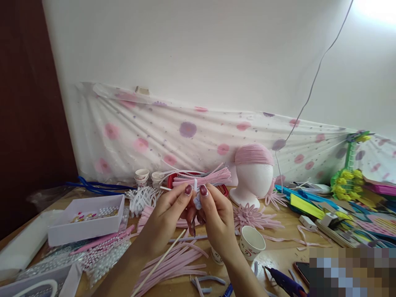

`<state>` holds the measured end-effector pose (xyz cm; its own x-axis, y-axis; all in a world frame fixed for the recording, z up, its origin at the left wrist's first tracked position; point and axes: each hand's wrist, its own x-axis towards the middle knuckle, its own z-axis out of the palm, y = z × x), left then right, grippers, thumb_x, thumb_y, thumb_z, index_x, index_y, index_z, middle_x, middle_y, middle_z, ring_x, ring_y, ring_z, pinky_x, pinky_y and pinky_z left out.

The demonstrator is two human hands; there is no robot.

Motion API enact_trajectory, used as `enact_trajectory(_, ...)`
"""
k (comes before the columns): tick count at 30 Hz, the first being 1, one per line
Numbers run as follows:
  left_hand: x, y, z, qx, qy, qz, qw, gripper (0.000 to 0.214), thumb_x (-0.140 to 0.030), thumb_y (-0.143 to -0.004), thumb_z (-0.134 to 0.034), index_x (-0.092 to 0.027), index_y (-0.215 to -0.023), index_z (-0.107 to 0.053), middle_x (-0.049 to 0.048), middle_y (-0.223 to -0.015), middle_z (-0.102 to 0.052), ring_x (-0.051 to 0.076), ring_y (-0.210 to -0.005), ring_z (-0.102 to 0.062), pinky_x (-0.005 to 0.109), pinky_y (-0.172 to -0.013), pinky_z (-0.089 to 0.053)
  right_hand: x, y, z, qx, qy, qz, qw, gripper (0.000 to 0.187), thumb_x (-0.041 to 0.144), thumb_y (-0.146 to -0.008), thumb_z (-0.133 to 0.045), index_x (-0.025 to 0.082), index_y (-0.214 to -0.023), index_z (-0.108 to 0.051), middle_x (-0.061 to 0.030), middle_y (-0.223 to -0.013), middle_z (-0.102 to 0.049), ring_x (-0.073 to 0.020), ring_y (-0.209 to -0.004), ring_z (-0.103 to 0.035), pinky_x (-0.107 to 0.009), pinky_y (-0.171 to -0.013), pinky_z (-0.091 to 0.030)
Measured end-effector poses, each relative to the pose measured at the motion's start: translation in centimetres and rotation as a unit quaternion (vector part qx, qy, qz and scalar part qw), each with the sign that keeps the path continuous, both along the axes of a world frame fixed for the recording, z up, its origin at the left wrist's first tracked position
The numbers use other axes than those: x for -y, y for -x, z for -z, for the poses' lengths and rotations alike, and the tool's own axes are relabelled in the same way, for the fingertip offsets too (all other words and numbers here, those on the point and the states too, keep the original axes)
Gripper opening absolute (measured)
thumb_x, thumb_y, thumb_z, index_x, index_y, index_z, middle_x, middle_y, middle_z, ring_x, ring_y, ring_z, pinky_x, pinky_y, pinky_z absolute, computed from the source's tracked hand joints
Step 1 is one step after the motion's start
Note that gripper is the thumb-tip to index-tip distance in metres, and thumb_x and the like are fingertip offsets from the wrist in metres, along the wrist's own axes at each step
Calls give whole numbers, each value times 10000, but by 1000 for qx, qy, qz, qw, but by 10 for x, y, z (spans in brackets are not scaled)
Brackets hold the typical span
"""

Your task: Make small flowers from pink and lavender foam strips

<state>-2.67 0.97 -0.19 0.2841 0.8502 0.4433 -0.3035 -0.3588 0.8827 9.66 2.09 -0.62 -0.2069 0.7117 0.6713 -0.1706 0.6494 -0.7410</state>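
A white wall [198, 53] is rising behind everything, and a flowered plastic sheet [198, 142] is hanging across its lower part, behind the foam head [255, 181], perhaps shielding the wall from mess. A wooden table [276, 253] is stretching out beneath the foam head, crowded with craft supplies. The foam head itself is standing upright, probably serving as a form, since pink strands [253, 154] are wrapping its crown. Well to its left, a box [83, 233] is holding gems [81, 216] and beads [108, 211], likely because such small bits would roll away. Nearer than the head and to its left, pink stems [175, 264] are lying in a loose bundle, seemingly for easy reach.

Left of the head and closer, the left hand [171, 204] and right hand [216, 206] are meeting. Nearer than the head and to its right, a glue gun [284, 280] is lying with its nozzle pointing away from the person. Just in front of the head, a cup [250, 250] is standing upright. Smallest, left of the head, a pale fuzzy piece [197, 201] is sitting between both hands, whose thumbs and fingers are pinching it from opposite sides, presumably to steady something soft.
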Motion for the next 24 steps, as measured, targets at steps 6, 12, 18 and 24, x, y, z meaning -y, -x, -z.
enact_trajectory(6,-1,-2,2,28,-5,12,1000,303,-430,-934,-543,-183,-764,-503,-65,-604,-407,68,-515,-440,169,-489,-445,3,1,0,2,-9,22,1000,387,388,-991,-449,199,-656,-407,71,-542,-366,-53,-388,-419,-157,-371,-368)
enact_trajectory(12,1,-11,4,45,-23,-9,999,318,-450,-934,-541,-183,-766,-507,-60,-613,-444,63,-518,-448,165,-499,-412,4,2,0,5,6,59,998,415,425,-976,-455,206,-631,-382,64,-520,-396,-67,-388,-426,-177,-370,-347)
enact_trajectory(18,1,-15,9,60,-29,-22,998,315,-467,-944,-515,-194,-787,-517,-58,-616,-453,69,-525,-440,162,-501,-394,4,4,2,15,-21,101,995,406,393,-984,-445,204,-630,-386,59,-532,-379,-69,-427,-383,-187,-401,-317)
enact_trajectory(24,-4,-17,11,72,-24,-22,997,323,-482,-921,-549,-192,-782,-525,-53,-622,-462,73,-521,-436,167,-487,-395,2,7,5,-11,-1,107,994,424,458,-977,-439,206,-641,-378,65,-540,-340,-64,-426,-319,-176,-379,-295)
